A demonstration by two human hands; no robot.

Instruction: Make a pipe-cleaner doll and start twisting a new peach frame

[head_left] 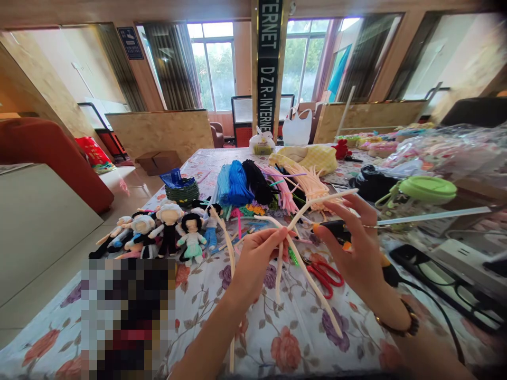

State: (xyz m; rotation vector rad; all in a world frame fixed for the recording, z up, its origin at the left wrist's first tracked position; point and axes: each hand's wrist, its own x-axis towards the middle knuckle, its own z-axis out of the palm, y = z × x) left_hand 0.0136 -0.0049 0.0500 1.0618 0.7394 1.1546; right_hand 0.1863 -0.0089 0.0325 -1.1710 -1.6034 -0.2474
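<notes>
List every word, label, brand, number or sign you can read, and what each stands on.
"TERNET | DZR·INTERNE": running vertically down the black strip on the pillar, cut off at both ends.
Too small or blurred to read: the dark blue wall sign, the print on the small knotted bag, the markings on the red bag.

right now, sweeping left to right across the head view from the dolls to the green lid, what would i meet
Dolls → left hand, pinching pale fuzzy stems → right hand, fingers spread → green lid
</notes>
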